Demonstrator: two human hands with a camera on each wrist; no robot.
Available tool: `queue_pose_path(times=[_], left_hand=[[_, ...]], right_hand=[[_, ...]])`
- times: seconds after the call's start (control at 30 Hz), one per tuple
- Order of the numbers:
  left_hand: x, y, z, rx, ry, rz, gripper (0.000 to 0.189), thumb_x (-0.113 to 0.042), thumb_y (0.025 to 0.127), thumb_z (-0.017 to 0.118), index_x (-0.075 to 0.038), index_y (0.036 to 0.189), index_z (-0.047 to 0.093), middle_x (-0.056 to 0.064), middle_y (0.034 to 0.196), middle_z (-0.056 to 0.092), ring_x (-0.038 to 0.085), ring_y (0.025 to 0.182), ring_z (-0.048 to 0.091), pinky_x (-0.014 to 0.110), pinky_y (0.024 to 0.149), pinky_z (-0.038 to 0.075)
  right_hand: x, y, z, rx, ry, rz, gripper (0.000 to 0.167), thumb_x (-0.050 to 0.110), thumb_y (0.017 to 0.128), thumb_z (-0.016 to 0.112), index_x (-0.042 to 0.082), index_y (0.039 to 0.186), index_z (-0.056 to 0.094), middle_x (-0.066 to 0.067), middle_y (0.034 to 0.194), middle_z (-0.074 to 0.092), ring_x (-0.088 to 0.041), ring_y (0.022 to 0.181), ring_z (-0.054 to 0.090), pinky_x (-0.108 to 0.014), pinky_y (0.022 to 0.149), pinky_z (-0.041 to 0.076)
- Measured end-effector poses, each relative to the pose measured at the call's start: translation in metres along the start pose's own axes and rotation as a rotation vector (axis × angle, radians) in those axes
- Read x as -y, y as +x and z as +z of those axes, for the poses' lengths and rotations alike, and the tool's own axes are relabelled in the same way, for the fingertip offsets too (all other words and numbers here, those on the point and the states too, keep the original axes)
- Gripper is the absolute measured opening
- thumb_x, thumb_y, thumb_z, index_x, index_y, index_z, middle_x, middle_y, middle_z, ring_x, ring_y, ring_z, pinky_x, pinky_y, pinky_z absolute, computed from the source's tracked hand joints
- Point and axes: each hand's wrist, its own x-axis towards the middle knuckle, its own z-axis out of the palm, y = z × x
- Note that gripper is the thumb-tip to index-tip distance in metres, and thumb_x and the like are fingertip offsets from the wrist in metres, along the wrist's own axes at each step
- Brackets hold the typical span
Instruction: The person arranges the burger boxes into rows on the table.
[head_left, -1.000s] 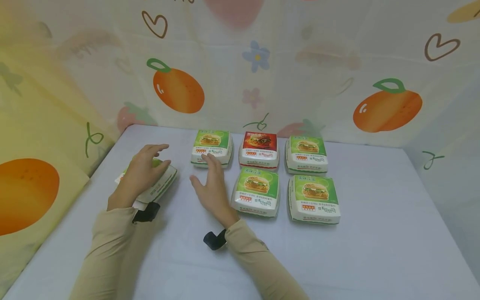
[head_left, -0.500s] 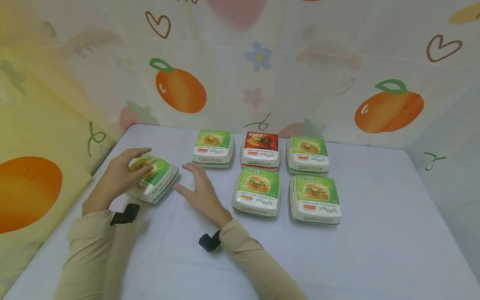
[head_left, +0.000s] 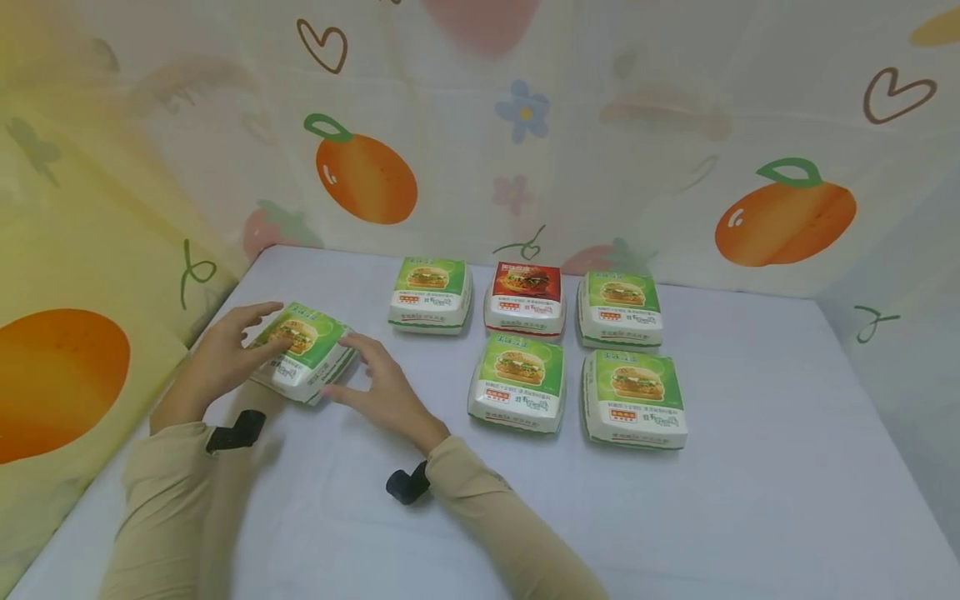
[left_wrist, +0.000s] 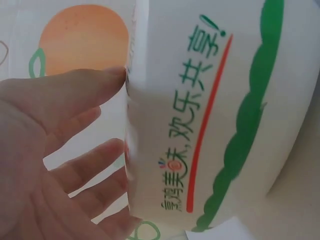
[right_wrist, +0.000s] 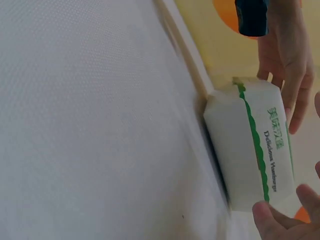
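Note:
A green and white hamburger box (head_left: 318, 337) sits skewed at the left of the table, burger picture up. My left hand (head_left: 213, 362) is at its left side, thumb over the top face and fingers spread by the far-left edge. In the left wrist view, those fingertips meet the upper edge of the box's white side wall (left_wrist: 175, 115). My right hand (head_left: 390, 396) is at the box's right side, with thumb by the near corner and fingers by the far one. The right wrist view shows the right thumb (right_wrist: 265, 215) right at the box's corner.
Three boxes stand in a back row: a green one (head_left: 430, 296), a red one (head_left: 525, 300) and another green one (head_left: 619, 308). Two more green boxes (head_left: 517, 383) (head_left: 635, 400) stand in front of them. A printed cloth (head_left: 600, 183) hangs behind the white table (head_left: 750, 500).
My left hand has drawn back left and toward me, uncovering more of the hamburger box. My right hand has moved left from near the back-row green box to this box's right side.

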Motion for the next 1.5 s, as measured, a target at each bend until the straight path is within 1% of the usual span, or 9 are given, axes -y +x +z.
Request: queue_pose_path(times=[0.17, 0.3, 0.4, 0.57, 0.77, 0.9, 1.1, 1.33, 1.5], left_hand=[[0.002, 0.0, -0.002, 0.068, 0.013, -0.055, 0.067, -0.033, 0.097, 0.064, 0.004, 0.147, 0.038, 0.037, 0.146, 0.038, 0.057, 0.129, 0.04, 0.072, 0.099, 0.038], [0.003, -0.001, -0.002, 0.177, 0.01, -0.131, 0.074, -0.042, 0.1, 0.055, 0.001, 0.153, 0.028, 0.036, 0.152, 0.032, 0.06, 0.13, 0.038, 0.071, 0.1, 0.039], [0.004, -0.002, 0.0, 0.23, -0.015, -0.163, 0.076, -0.045, 0.101, 0.05, 0.001, 0.155, 0.022, 0.039, 0.151, 0.029, 0.061, 0.13, 0.039, 0.07, 0.099, 0.041], [0.004, -0.004, 0.003, 0.221, -0.03, -0.166, 0.075, -0.045, 0.101, 0.049, 0.001, 0.154, 0.023, 0.04, 0.149, 0.031, 0.06, 0.126, 0.043, 0.067, 0.097, 0.044], [0.002, -0.007, 0.008, 0.21, -0.029, -0.156, 0.076, -0.046, 0.102, 0.049, 0.001, 0.154, 0.022, 0.039, 0.15, 0.032, 0.061, 0.126, 0.043, 0.068, 0.096, 0.044], [-0.001, -0.009, 0.01, 0.206, -0.021, -0.155, 0.078, -0.047, 0.102, 0.049, 0.002, 0.155, 0.021, 0.04, 0.149, 0.033, 0.061, 0.125, 0.043, 0.069, 0.095, 0.045], [-0.008, -0.012, 0.016, 0.172, -0.016, -0.131, 0.075, -0.045, 0.102, 0.051, 0.004, 0.153, 0.025, 0.039, 0.145, 0.038, 0.059, 0.124, 0.046, 0.068, 0.095, 0.045], [-0.016, -0.017, 0.019, 0.168, -0.014, -0.13, 0.077, -0.046, 0.101, 0.051, 0.002, 0.154, 0.023, 0.038, 0.147, 0.038, 0.057, 0.123, 0.047, 0.065, 0.091, 0.048], [-0.022, -0.02, 0.021, 0.162, -0.027, -0.114, 0.076, -0.045, 0.101, 0.052, 0.002, 0.154, 0.025, 0.037, 0.146, 0.04, 0.056, 0.122, 0.049, 0.063, 0.091, 0.05]], right_hand=[[-0.001, 0.002, 0.007, -0.002, -0.03, 0.025, 0.07, 0.026, 0.088, 0.076, 0.013, 0.148, 0.042, -0.001, 0.163, 0.029, -0.016, 0.15, 0.029, -0.028, 0.114, 0.039], [-0.002, 0.003, 0.011, 0.019, -0.051, 0.036, 0.073, 0.025, 0.088, 0.076, 0.011, 0.15, 0.04, -0.004, 0.164, 0.027, -0.018, 0.151, 0.027, -0.026, 0.114, 0.039], [-0.004, 0.004, 0.012, 0.03, -0.058, 0.039, 0.074, 0.024, 0.089, 0.075, 0.01, 0.151, 0.038, -0.006, 0.163, 0.026, -0.02, 0.15, 0.029, -0.025, 0.11, 0.043], [-0.007, 0.004, 0.014, 0.017, -0.073, 0.047, 0.072, 0.023, 0.091, 0.073, 0.012, 0.152, 0.037, -0.005, 0.163, 0.026, -0.022, 0.141, 0.043, -0.024, 0.102, 0.05], [-0.008, 0.001, 0.013, -0.028, -0.149, 0.002, 0.067, 0.023, 0.092, 0.072, 0.01, 0.149, 0.04, -0.006, 0.16, 0.032, -0.02, 0.121, 0.059, -0.02, 0.097, 0.051], [-0.008, -0.001, 0.01, -0.037, -0.171, -0.004, 0.066, 0.021, 0.092, 0.071, 0.009, 0.149, 0.041, -0.006, 0.16, 0.032, -0.019, 0.124, 0.058, -0.019, 0.099, 0.05], [-0.008, -0.007, 0.006, -0.056, -0.193, -0.009, 0.063, 0.021, 0.092, 0.071, 0.008, 0.148, 0.043, -0.007, 0.159, 0.033, -0.019, 0.131, 0.053, -0.018, 0.102, 0.047], [-0.008, -0.014, 0.003, -0.054, -0.141, -0.018, 0.064, 0.022, 0.092, 0.072, 0.006, 0.147, 0.043, -0.009, 0.16, 0.03, -0.021, 0.143, 0.041, -0.016, 0.105, 0.044], [-0.007, -0.02, 0.0, -0.065, -0.151, -0.033, 0.064, 0.021, 0.091, 0.072, 0.007, 0.147, 0.043, -0.009, 0.16, 0.029, -0.02, 0.141, 0.044, -0.019, 0.105, 0.046]])
